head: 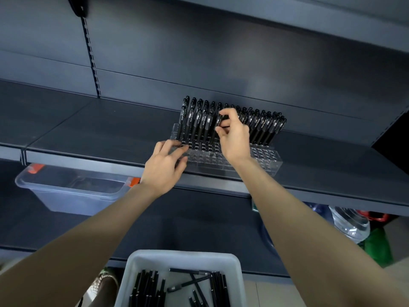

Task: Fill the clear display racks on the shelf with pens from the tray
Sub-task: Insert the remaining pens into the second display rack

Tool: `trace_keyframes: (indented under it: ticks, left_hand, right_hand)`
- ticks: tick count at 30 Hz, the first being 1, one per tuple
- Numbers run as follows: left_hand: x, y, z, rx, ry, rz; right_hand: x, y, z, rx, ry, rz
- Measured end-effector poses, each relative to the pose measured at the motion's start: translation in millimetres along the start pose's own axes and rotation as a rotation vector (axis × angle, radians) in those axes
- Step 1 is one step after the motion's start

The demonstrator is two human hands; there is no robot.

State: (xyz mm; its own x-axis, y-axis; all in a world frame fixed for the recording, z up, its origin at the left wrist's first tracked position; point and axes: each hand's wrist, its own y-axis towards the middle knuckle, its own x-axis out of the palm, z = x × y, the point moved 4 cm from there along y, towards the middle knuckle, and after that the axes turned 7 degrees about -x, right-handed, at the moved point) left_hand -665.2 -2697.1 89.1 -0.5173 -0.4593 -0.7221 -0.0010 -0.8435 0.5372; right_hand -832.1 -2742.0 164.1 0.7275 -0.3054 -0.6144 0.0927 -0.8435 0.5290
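Nearest you, the white tray [238, 265] still holds loose black pens [146, 289]. Higher up, your left hand [164, 166] rests with fingers spread and nothing in it on the front edge of the clear display rack [269, 161], steadying it on the shelf [88, 129]. Your right hand [233, 134] pinches one pen [219, 122] over the middle holes. Lower it crooked and it may knock the standing pens [263, 126] behind, or miss its hole.

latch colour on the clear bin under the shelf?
Orange, on both ends of the clear bin; the head view, the only one, shows it.
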Motion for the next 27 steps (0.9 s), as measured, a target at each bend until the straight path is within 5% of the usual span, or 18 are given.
trace_keyframes:
  ticks: [10,27]
  left_hand:
    - [-32.9,-34.7,8.8,-0.079,-0.036,-0.096]
    - [33.9,-344.7,-36.9,-0.475,-0.028,-0.653]
  right_hand:
    - [-15.6,-48.2,-19.0,0.020,-0.024,-0.067]
    - [87.0,-376.0,54.0,0.510,0.013,-0.551]
